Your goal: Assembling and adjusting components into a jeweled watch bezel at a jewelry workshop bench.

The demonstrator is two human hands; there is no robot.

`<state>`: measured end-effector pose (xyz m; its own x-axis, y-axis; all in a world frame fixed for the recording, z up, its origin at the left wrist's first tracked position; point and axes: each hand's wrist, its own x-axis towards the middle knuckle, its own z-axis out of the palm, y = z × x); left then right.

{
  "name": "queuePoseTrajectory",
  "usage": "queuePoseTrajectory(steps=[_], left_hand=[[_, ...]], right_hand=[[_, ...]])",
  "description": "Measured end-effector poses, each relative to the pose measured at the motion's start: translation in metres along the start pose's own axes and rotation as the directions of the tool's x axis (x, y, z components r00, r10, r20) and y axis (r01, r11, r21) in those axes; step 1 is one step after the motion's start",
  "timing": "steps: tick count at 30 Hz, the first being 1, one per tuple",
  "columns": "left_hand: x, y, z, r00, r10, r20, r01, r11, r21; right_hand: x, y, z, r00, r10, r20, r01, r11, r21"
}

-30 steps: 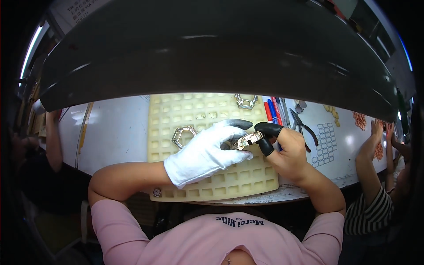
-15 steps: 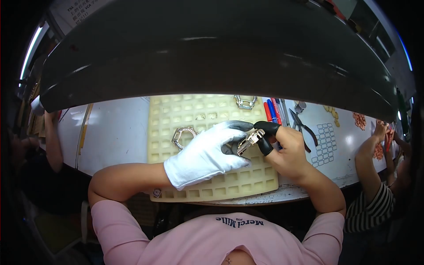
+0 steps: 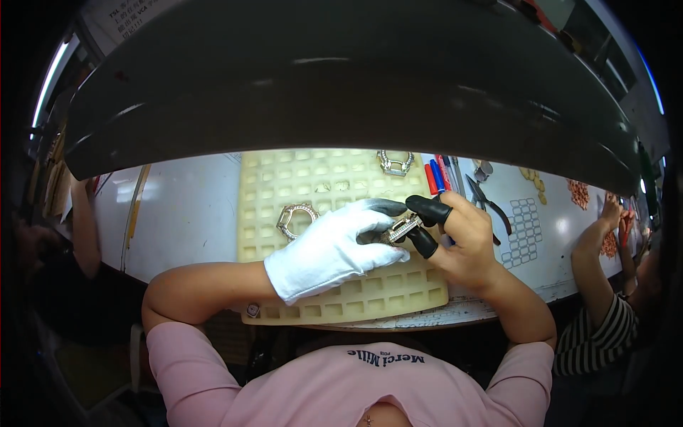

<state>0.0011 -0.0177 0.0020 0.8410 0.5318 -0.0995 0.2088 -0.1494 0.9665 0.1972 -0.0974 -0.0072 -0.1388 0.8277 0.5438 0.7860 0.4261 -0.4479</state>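
My left hand [image 3: 341, 242], in a white glove with darkened fingertips, is closed on a shiny metal watch case [image 3: 403, 228]. From the other side my right hand [image 3: 459, 238] pinches the same piece between thumb and forefinger, both in black finger covers. The held case shows a row of small bright studs along its edge; my fingers hide part of it. Beneath my hands lies a cream tray [image 3: 331, 311] with rows of square pockets. A similar open watch case [image 3: 287, 222] rests on the tray just beyond my left hand, and another watch case [image 3: 395, 164] lies at its far edge.
Right of the tray lie red and blue pens [image 3: 434, 176], black-handled pliers [image 3: 496, 213] and a grid of small flat pieces [image 3: 525, 231]. Co-workers' hands [image 3: 617, 211] work at the far right beside copper-coloured pieces [image 3: 580, 195]. A dark lamp hood [image 3: 341, 92] spans the view above.
The held watch case has been turned, so its studded edge now shows. My right fingers have shifted around it, while my left hand stays nearly in place.
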Motion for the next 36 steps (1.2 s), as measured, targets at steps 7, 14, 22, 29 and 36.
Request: queuePoseTrajectory(steps=[7, 14, 22, 29, 36], left_hand=[[0.001, 0.007, -0.001, 0.985, -0.169, 0.031, 0.171, 0.982, -0.086], [0.001, -0.003, 0.000, 0.998, -0.056, 0.028, 0.057, 0.998, -0.012], [0.003, 0.023, 0.003, 0.978, -0.202, 0.052, 0.205, 0.977, -0.054], [0.001, 0.016, 0.005, 0.969, -0.244, 0.031, 0.241, 0.921, -0.306], [0.001, 0.003, 0.002, 0.995, -0.103, 0.011, 0.104, 0.982, -0.158]], right_hand=[[0.001, -0.001, 0.002, 0.997, -0.066, -0.027, 0.066, 0.998, -0.001], [-0.001, -0.002, 0.004, 0.937, -0.346, -0.051, 0.336, 0.930, -0.147], [-0.002, 0.005, -0.005, 0.973, -0.219, -0.077, 0.212, 0.973, -0.087], [0.001, 0.008, 0.000, 0.993, -0.083, -0.084, 0.092, 0.990, 0.109], [-0.005, 0.000, 0.003, 0.968, 0.231, 0.099, -0.252, 0.897, 0.364]])
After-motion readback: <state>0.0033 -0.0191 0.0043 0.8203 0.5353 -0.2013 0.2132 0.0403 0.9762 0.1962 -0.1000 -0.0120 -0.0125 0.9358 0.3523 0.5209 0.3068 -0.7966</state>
